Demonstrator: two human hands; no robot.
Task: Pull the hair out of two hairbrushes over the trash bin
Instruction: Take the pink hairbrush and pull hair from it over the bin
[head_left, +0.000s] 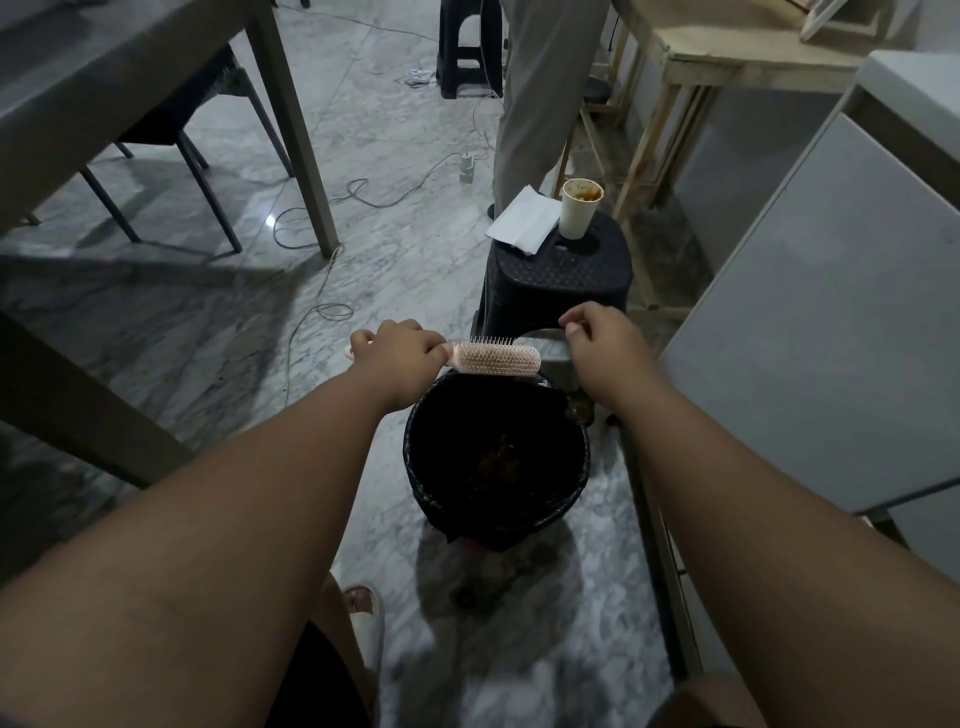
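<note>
A pink hairbrush (496, 358) is held level over the far rim of a black-lined trash bin (431, 467), bristles facing up and toward me. My left hand (400, 351) is wrapped around its handle. My right hand (597, 332) hovers just past the brush's tip, fingers pinched together; I cannot tell whether any hair is between them. Only one hairbrush is in view. Brownish debris lies at the bottom of the bin.
A black plastic stool (558, 280) behind the bin carries a paper cup (579, 208) and white paper (522, 218). A person's trouser leg (540, 104) stands beyond it. A grey cabinet (831, 322) is at right, a table leg (298, 130) and cables at left.
</note>
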